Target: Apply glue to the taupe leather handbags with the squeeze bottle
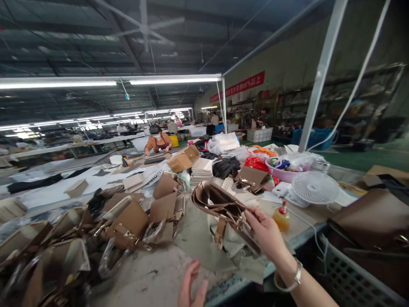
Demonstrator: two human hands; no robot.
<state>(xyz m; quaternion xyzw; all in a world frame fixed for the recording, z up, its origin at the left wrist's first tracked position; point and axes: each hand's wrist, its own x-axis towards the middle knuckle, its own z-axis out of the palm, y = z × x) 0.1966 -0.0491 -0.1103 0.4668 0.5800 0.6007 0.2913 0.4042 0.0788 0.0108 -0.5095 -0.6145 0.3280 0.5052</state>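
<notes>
A brown handbag (220,204) hangs tilted over the worktable, its top gaping and a strap with metal fittings dangling below. My right hand (260,226) grips it by the right end, fingers closed on the edge. Low in the middle of the view, my left hand (192,285) is held over the table edge, thumb and fingers apart, slightly blurred and holding nothing. Under the bag lies a grey-green cloth (198,238). Several more brown handbags (128,221) are heaped to the left, and a brown flap bag (252,178) lies just beyond the held one.
A bottle of yellow liquid (281,218) and a white fan (315,187) stand to the right, near a pink basin (284,174). A grey plastic crate (358,268) with brown bags sits beside the table. Across the table, a person (158,140) works.
</notes>
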